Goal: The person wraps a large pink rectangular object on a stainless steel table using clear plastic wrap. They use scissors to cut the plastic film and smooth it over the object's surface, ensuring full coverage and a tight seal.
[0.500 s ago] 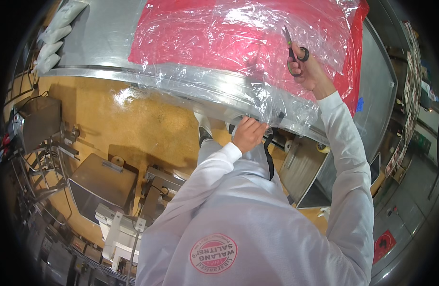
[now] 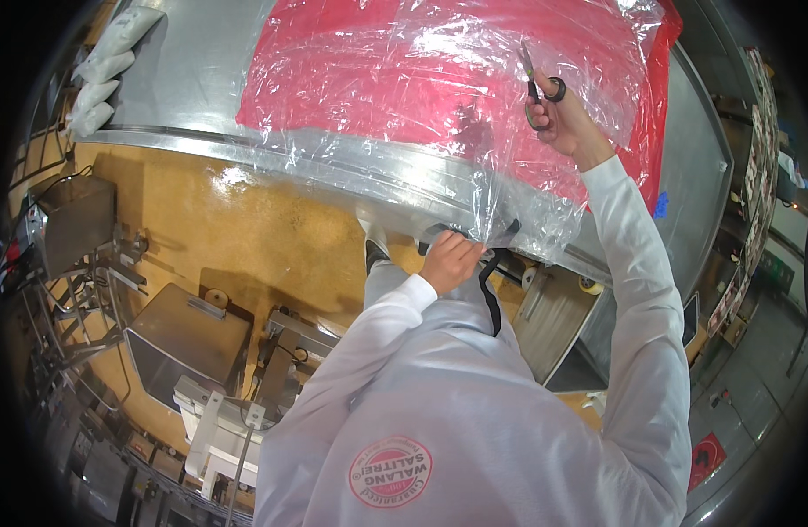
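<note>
A wide sheet of clear plastic film (image 2: 395, 97) lies crinkled over a red sheet (image 2: 660, 97) on the metal table. My left hand (image 2: 454, 263) is closed on the near edge of the film, pulling it into taut folds below the table's front edge. Above the red area on the right, my right hand (image 2: 562, 127) grips a pair of scissors (image 2: 531, 88) with dark handles. The blades point away from me, and the finger loops sit around my thumb and fingers. Whether the blades touch the film I cannot tell.
Several filled white bags (image 2: 101, 79) line the far left of the steel table (image 2: 189, 70). A blue mark (image 2: 661, 205) shows near its right side. On the brown floor stand a metal bin (image 2: 189, 338) and a white machine (image 2: 215, 430). A dark strap (image 2: 490, 299) hangs before my legs.
My left hand has shifted slightly left and down with the film edge, drawing it tighter. My right hand with the scissors has moved a little left and up.
</note>
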